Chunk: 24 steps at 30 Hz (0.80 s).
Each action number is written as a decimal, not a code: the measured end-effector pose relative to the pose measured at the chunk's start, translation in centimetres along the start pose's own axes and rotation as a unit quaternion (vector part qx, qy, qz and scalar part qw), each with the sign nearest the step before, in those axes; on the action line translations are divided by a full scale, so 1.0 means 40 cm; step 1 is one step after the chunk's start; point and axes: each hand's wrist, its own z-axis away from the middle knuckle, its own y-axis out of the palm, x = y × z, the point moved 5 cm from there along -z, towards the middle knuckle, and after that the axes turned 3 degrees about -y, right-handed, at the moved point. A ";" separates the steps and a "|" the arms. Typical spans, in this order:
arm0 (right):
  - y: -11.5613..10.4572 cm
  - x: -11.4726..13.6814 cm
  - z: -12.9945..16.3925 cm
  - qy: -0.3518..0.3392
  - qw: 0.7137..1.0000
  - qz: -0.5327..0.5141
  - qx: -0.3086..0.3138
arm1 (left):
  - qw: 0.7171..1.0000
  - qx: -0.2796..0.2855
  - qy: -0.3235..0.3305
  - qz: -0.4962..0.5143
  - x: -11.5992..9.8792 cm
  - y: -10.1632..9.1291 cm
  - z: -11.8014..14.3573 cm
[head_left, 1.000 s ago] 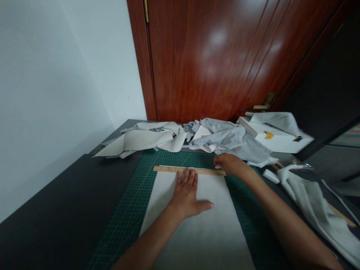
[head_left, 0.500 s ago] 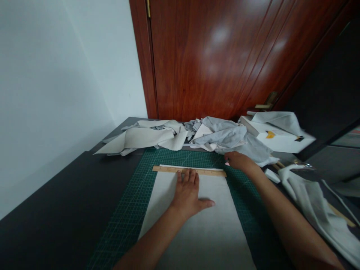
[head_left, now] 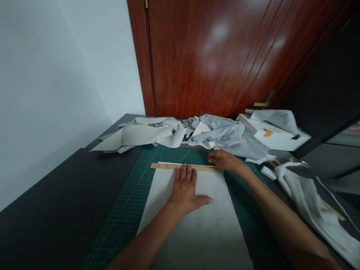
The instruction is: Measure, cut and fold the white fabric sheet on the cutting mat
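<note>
A pale sheet of fabric (head_left: pixel 197 225) lies flat on a green cutting mat (head_left: pixel 126 210). A wooden ruler (head_left: pixel 165 165) lies across the sheet's far edge. My left hand (head_left: pixel 185 189) rests flat on the fabric, with its fingertips pressing on the middle of the ruler. My right hand (head_left: pixel 225 160) is at the ruler's right end, along its far edge, fingers pinched together. The earlier frames show a small pink marking piece at its fingertips; here the hand hides it.
Crumpled grey and beige fabric scraps (head_left: pixel 180 133) are piled beyond the mat. A white box (head_left: pixel 278 137) stands at the back right. Grey cloth (head_left: pixel 309 198) and a wooden stick drape over the right side. The dark table (head_left: pixel 56 195) meets a white wall and a wooden door (head_left: pixel 225 56).
My right hand slid right past the ruler's end, then back left along its far edge. My left hand stayed pressed on the ruler.
</note>
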 end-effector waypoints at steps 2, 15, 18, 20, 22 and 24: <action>0.002 0.006 0.000 -0.015 1.000 -0.008 -0.004 | 1.000 0.002 0.001 0.004 0.002 0.008 -0.001; 0.030 0.036 0.001 -0.085 0.995 -0.044 0.027 | 0.997 -0.038 -0.068 -0.021 0.012 0.016 0.000; 0.034 0.039 -0.002 -0.088 0.995 -0.047 0.025 | 0.993 -0.061 -0.093 -0.034 0.015 0.013 -0.001; 0.038 0.039 -0.006 -0.084 0.995 -0.044 0.014 | 0.991 -0.078 -0.103 -0.045 0.012 0.007 -0.003; 0.042 0.038 -0.011 -0.077 0.996 -0.043 0.002 | 0.989 -0.090 -0.102 -0.057 0.006 0.001 -0.004; 0.044 0.035 -0.014 -0.071 0.996 -0.045 -0.010 | 0.988 -0.093 -0.106 -0.066 0.002 -0.002 -0.006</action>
